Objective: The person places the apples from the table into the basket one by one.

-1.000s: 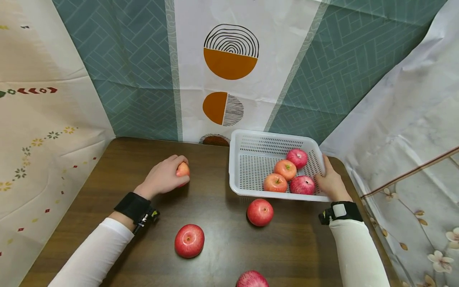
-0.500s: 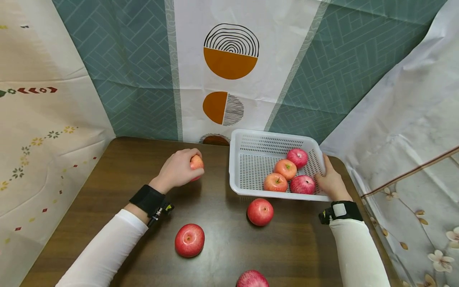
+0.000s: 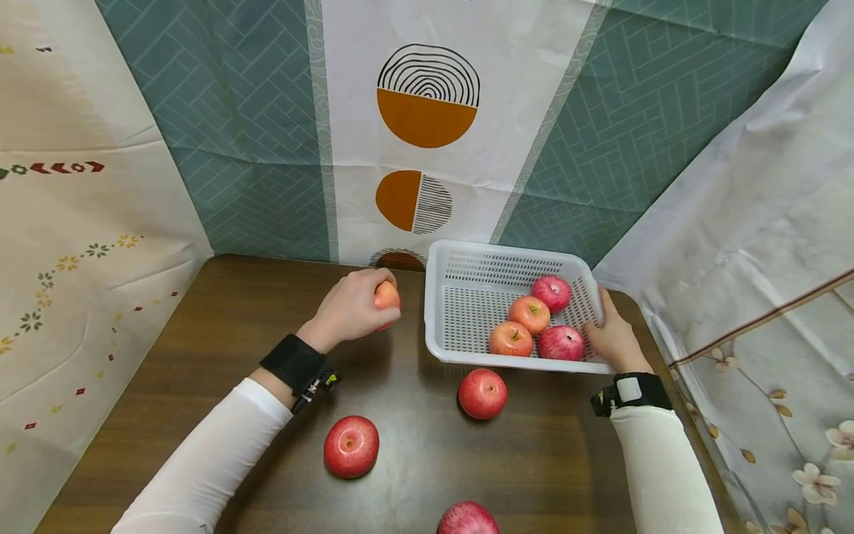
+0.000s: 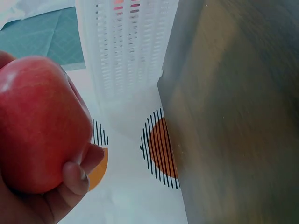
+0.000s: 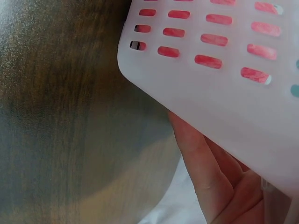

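Observation:
My left hand (image 3: 350,304) grips a red-orange apple (image 3: 387,294), its fingers curled round the fruit. The left wrist view shows that apple (image 4: 42,121) large and red, held off the brown table, with the basket wall beyond it. On the right, my right hand (image 3: 615,337) holds the right end of a white plastic basket (image 3: 463,319), thumb over the rim and fingers along the outside. Inside the basket, toward its right, lie two orange-red apples (image 3: 530,314) and two deep pink ones (image 3: 561,343). The right wrist view shows fingers (image 5: 198,158) under the basket's edge.
On the brown table (image 3: 414,445) lie a red apple (image 3: 482,394) just in front of the basket, another red apple (image 3: 351,446) at the front left, and a pink one (image 3: 468,519) at the near edge of view. Patterned cloth (image 3: 427,119) hangs behind the table.
My left hand has carried its apple rightward and slightly back, closer to the basket. The right hand, the basket and the other apples stay where they were.

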Demonstrator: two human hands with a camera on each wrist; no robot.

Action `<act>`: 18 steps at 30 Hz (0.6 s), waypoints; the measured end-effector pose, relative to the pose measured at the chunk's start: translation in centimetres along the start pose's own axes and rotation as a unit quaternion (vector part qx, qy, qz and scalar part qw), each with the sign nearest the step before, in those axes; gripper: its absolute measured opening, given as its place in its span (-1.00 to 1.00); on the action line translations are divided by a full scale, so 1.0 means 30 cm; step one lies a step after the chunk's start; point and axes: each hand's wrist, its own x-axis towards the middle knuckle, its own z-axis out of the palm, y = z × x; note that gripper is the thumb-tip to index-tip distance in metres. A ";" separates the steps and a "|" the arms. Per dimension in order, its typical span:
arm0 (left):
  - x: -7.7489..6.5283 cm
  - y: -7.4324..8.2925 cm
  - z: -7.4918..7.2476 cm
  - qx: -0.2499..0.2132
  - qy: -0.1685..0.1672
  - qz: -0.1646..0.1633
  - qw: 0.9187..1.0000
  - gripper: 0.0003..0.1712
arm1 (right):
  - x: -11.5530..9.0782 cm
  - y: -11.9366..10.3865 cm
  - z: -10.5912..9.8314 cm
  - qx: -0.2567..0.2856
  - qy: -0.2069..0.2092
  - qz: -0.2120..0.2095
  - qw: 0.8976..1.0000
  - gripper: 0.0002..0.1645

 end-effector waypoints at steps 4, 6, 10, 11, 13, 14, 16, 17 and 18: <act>0.014 0.021 0.006 0.007 0.006 0.013 1.000 -0.69 | 0.001 0.003 0.000 -0.001 0.000 -0.002 1.000 0.02; 0.029 0.039 0.011 0.014 0.008 0.020 1.000 -0.67 | 0.002 0.008 -0.002 -0.001 -0.001 0.000 1.000 0.02; 0.077 0.089 0.022 0.021 -0.001 0.021 1.000 -0.59 | 0.005 0.011 -0.005 0.001 -0.001 0.004 1.000 0.01; 0.092 0.103 0.026 0.024 -0.008 0.020 0.999 -0.56 | 0.005 0.010 -0.005 0.001 -0.001 0.006 1.000 0.02; 0.125 0.128 0.033 0.034 -0.024 0.017 0.999 -0.52 | 0.005 0.008 -0.004 0.005 -0.002 0.009 1.000 0.02; 0.142 0.139 0.036 0.041 -0.033 0.017 0.999 -0.50 | 0.006 0.007 -0.003 0.007 -0.004 0.010 1.000 0.02; 0.173 0.161 0.041 0.053 -0.049 0.015 0.997 -0.47 | 0.006 0.006 -0.001 0.010 -0.005 0.012 1.000 0.02; 0.189 0.169 0.043 0.057 -0.056 0.014 0.997 -0.45 | 0.006 0.006 0.001 0.012 -0.005 0.013 1.000 0.02; 0.202 0.178 0.045 0.059 -0.062 0.013 0.996 -0.44 | 0.006 0.005 0.002 0.014 -0.006 0.013 1.000 0.02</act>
